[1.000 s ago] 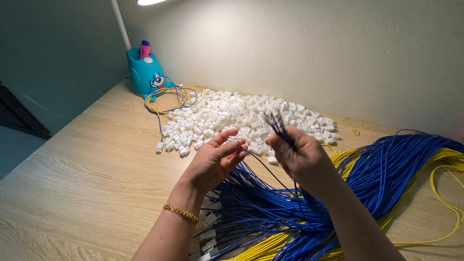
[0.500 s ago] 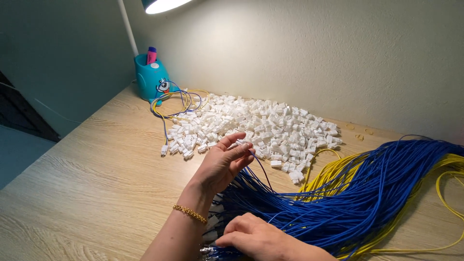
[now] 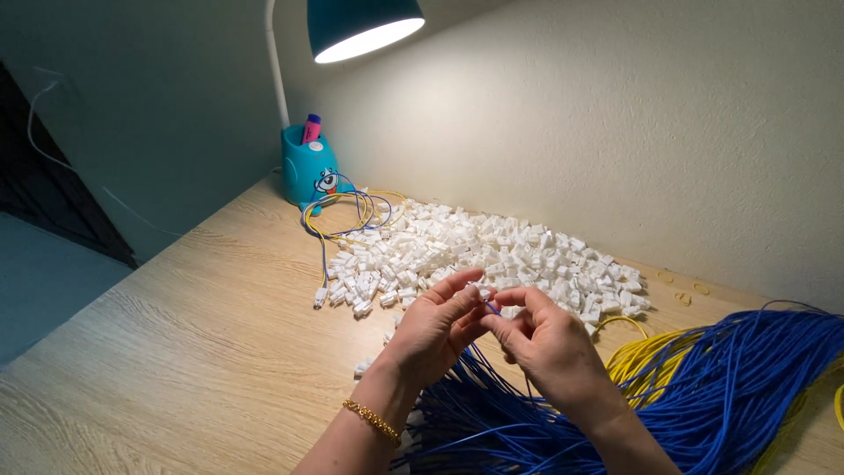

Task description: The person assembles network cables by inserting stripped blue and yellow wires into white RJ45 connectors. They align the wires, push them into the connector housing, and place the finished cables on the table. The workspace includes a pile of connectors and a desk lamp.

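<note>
My left hand (image 3: 437, 327), with a gold bracelet at the wrist, pinches a small white plastic connector (image 3: 483, 292) at its fingertips. My right hand (image 3: 547, 339) meets it from the right, holding the end of a blue wire (image 3: 492, 309) against the connector. Both hands hover over the near edge of a large pile of white connectors (image 3: 479, 259). Below and to the right lies a thick bundle of blue wires (image 3: 703, 396) with yellow wires (image 3: 637, 356) mixed in.
A wooden table (image 3: 176, 352) carries everything. At the back left stands a teal desk lamp (image 3: 365, 26) with a teal holder base (image 3: 309, 173) and a pink marker in it. Coiled finished blue and yellow wires (image 3: 347, 215) lie beside it. A pale wall runs behind.
My right hand went down to the wire bundle, then came back up with a blue wire to meet my left hand. The view tilted upward, showing the lamp shade.
</note>
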